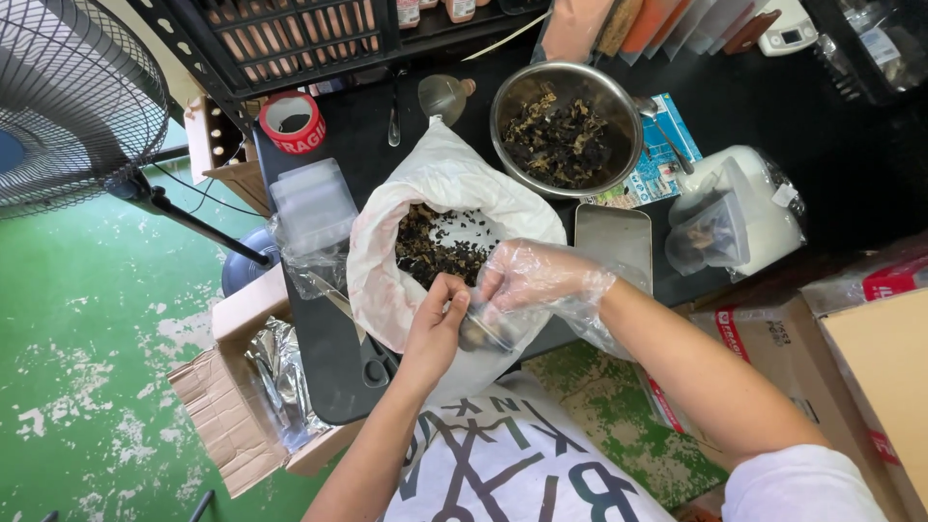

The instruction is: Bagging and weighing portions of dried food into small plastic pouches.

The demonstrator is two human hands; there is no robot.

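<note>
White sack [440, 188]: dried black fungus [430, 246]; steel bowl [565, 126] likewise.

One view only, worn on the head, looking steeply down over the person's own chest and forearms, which rise from the bottom edge. It sits close: the black table [764, 97] fills the upper and middle frame, its near edge just past the middle. The green floor [97, 367] falls away at lower left, a fan [68, 97] crowds the upper left corner, and cardboard boxes [870, 358] press in at right.
</note>
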